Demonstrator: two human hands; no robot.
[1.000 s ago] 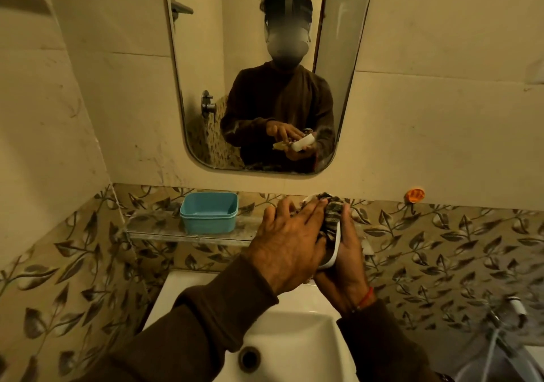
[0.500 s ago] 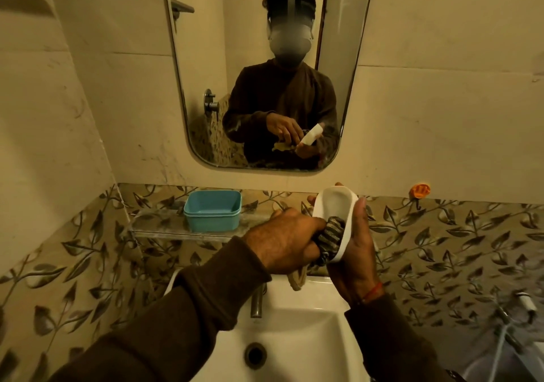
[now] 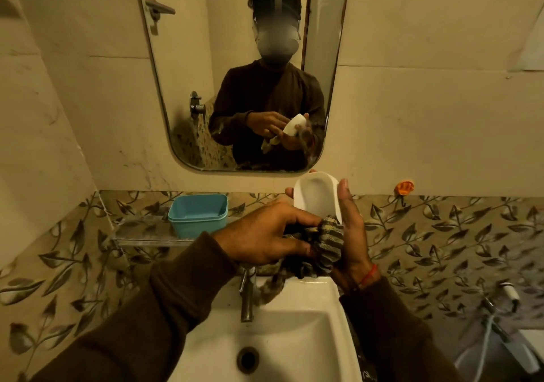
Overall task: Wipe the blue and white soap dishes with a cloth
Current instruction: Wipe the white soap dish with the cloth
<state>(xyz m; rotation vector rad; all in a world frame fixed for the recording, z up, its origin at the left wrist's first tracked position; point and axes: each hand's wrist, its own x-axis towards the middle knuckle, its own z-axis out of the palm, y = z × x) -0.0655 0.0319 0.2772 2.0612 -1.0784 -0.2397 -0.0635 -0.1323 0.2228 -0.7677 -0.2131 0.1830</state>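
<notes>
I see the white soap dish [image 3: 316, 197], a smooth plastic oval tub, held above the sink [image 3: 309, 337] in front of the leaf-patterned tiles. It stands nearly upright, long axis running top to bottom, hollow side facing me. My right hand [image 3: 351, 234] cradles it from behind, grip closed on the dish with the thumb along its right rim and fingertips showing past its left edge. My left hand [image 3: 259, 241] is clamped on the cloth [image 3: 325, 244], a soft checked rag bunched against the dish's lower end, one tail hanging beside the metal tap [image 3: 247, 296]. The blue soap dish [image 3: 198, 215], a rounded rectangular tub, sits open side up on the glass shelf [image 3: 141, 239].
</notes>
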